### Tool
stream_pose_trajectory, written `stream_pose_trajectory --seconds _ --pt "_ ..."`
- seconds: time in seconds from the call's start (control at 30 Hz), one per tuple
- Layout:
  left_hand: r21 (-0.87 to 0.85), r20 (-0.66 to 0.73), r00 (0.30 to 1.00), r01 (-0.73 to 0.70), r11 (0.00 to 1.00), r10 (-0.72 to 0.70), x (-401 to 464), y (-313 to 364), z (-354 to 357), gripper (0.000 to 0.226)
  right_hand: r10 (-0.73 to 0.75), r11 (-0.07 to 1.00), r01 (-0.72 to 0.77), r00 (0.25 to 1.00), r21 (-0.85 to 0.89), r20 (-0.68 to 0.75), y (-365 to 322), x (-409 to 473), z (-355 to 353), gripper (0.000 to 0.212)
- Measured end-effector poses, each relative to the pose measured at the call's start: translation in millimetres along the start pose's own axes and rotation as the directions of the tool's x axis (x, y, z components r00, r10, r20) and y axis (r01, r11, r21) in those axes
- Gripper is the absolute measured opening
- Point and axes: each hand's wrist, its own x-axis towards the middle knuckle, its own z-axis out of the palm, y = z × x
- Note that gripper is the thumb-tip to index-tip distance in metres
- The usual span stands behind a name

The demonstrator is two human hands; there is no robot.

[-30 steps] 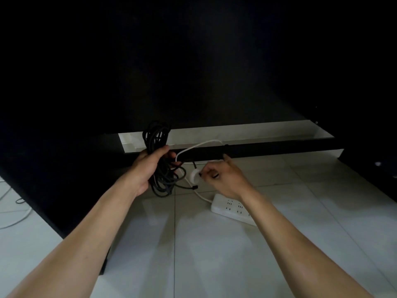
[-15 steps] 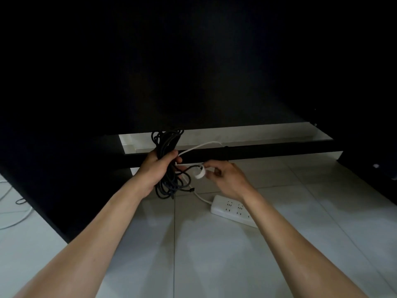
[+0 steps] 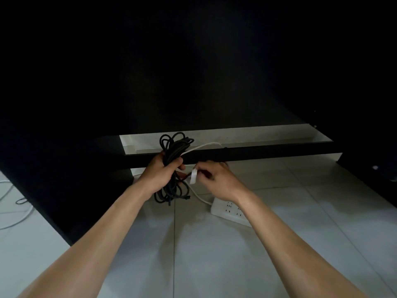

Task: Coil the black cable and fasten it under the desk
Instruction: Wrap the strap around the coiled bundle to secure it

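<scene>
Far left of the frame, a loose white cord (image 3: 12, 214) trails over the floor tiles (image 3: 214, 254), well apart from the action. Moving toward centre, the left hand (image 3: 160, 175) is wrapped tight round the middle of the black cable (image 3: 171, 147), and that cable is already a bundle: loops fan out above the fist and more hang below it, clear of the floor. The fist squeezes at the waist, presumably so the turns stay gathered while the other hand binds them. Just right of the bundle, a small white roll of tape (image 3: 193, 176) stands on edge, pinched by the right hand (image 3: 219, 181), its fingertips closed on it and the roll right beside the coil, seemingly ready to wind around. Behind both hands runs the dark crossbar of the desk (image 3: 257, 151), a likely place to fasten the bundle; the space above it is too dark to read. A white lead (image 3: 206, 145) arcs over that bar and drops to the white power strip (image 3: 227, 209) lying on the tiles under the right wrist. Coiling looks finished; fastening is not yet done.
</scene>
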Motion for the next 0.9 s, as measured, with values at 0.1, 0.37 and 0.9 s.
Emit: stream_pose_trajectory --seconds 0.1,0.37,0.9 --pt "-0.134 -0.04 0.999 0.021 0.991 -0.027 1 -1 1 0.024 0.056 0.992 -0.054 0.998 -0.113 0.016 -1 -3 -2 0.03" --pt "-0.466 0.097 0.992 0.118 0.877 -0.082 1 13 -1 0.027 0.297 0.868 -0.162 0.927 -0.469 0.23 -7 -8 -10 0.049" --pt "-0.507 0.122 0.986 0.159 0.847 -0.112 -4 15 2 0.027 0.158 0.947 -0.142 0.987 0.287 -0.032 4 -2 -5 0.023"
